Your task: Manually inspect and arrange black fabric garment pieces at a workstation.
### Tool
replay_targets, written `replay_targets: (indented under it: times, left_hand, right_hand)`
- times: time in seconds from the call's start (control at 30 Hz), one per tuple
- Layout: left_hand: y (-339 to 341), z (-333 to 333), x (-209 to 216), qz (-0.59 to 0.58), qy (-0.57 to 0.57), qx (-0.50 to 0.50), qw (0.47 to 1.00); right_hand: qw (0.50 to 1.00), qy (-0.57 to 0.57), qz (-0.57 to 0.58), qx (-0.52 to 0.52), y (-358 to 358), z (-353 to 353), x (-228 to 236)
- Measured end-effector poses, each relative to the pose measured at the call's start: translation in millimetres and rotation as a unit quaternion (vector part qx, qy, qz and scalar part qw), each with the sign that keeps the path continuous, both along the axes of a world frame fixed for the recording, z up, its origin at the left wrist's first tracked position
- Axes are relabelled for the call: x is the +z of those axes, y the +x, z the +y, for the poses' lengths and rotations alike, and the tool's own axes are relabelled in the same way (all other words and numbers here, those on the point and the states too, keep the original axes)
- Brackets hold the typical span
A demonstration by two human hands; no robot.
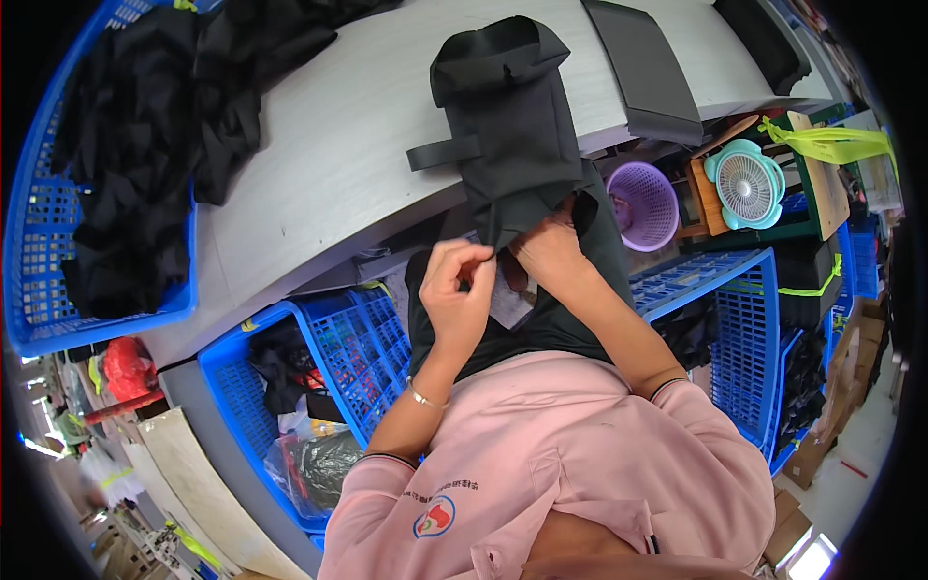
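Observation:
A black fabric bag [517, 130] lies across the table's near edge, its wide end standing partly open at the far side and its near end hanging toward my lap. A strap-like black strip sticks out from its left side. With curled fingers, my left hand [456, 295] pinches the near corner of the bag. Beside it, my right hand [553, 256] is closed at the bag's near right edge. Some of its fingertips are hidden by the fabric.
A pale table [338, 126] spans the front. Black cloth pieces [135, 145] fill a blue crate [184, 300] at left. A flat black panel [648, 72] lies far right. More blue crates flank my legs; a purple basket [643, 205] and a teal fan [745, 184] stand at right.

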State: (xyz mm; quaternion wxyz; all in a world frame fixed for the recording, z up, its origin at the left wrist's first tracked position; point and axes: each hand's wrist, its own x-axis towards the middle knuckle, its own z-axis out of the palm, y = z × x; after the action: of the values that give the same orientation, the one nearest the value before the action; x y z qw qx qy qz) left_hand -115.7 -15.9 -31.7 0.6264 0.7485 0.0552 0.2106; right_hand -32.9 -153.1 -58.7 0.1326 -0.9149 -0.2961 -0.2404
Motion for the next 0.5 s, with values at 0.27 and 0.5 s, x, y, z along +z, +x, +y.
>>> replay_targets:
  times: [0.27, 0.5]
  left_hand:
    - [26.4, 23.5, -8.2, 0.13, -0.419, -0.101, 0.893]
    - [12.4, 15.1, -3.8, 0.172, -0.42, -0.117, 0.883]
  right_hand:
    - [0.949, 0.065, 0.256, 0.171, -73.6, -9.0, 25.3]
    - [0.857, 0.434, 0.271, -0.059, -54.6, -68.7, 108.5]
